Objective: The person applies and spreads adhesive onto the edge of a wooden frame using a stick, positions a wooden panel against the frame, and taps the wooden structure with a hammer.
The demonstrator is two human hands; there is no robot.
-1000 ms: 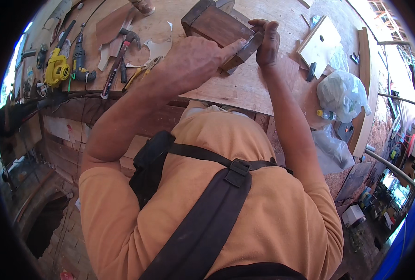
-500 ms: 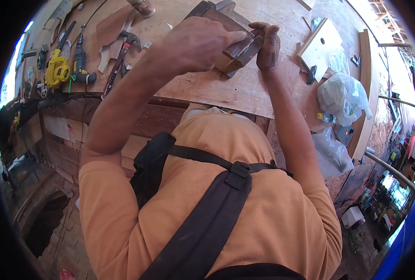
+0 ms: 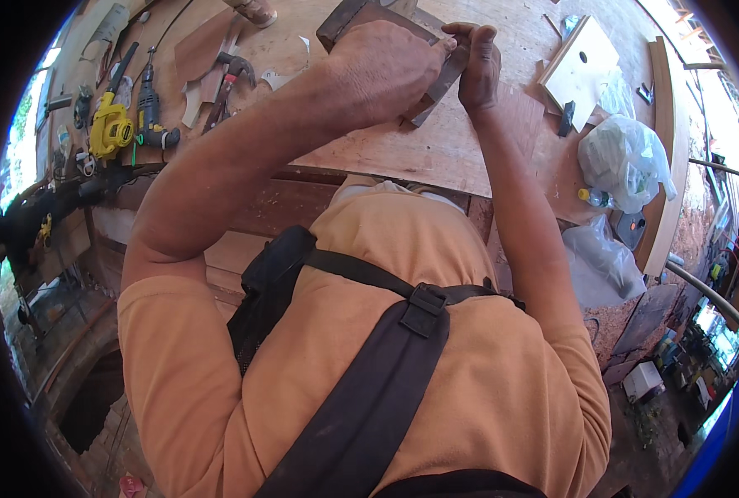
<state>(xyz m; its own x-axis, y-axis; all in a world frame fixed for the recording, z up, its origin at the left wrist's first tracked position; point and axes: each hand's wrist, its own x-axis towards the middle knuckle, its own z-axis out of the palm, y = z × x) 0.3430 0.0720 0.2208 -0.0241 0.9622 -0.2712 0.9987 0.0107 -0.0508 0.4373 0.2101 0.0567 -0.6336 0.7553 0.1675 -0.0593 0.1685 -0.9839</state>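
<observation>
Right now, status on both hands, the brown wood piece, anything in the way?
Left hand over brown wood piece, partly hiding it. Right hand at its right end. Hammer left, apart from it.

We've got dark brown on the wooden box, pale tan grain across the workbench! We're seeing bright yellow and black on the blower, dark grey and yellow on the drill, red on the hammer handle. And look: sandy orange shirt, black strap, cloudy white plastic bag!
</observation>
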